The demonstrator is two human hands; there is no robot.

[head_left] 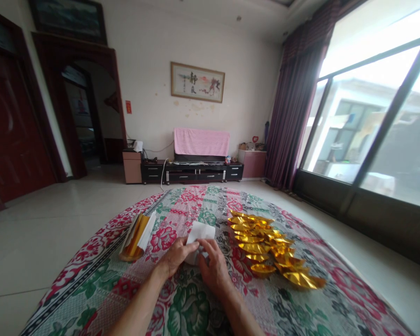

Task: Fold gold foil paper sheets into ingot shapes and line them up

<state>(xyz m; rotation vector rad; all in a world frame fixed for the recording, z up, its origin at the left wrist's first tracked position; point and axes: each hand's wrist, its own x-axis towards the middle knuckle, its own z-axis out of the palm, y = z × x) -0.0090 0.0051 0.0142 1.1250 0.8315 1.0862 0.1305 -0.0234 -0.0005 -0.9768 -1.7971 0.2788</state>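
Note:
A sheet of paper (203, 229), white on the side that shows, is held between my two hands over the flowered cloth. My left hand (175, 255) grips its left edge, with the thumb on top. On the right side, my right hand (213, 265) has its fingers curled onto the near part of the sheet, which looks folded there. My fingers hide some of that fold. To the right stand rows of folded gold paper ingots (255, 240). Left of my hands lies a curled stack of gold foil paper (137, 238) with white backing.
The round table wears a red, green and grey flowered tablecloth (189, 308). Beyond it, a low black cabinet (203, 175) stands by the wall, with a pink cloth (201, 142) above it. A large window (364, 130) and purple curtain (290, 112) are at the right.

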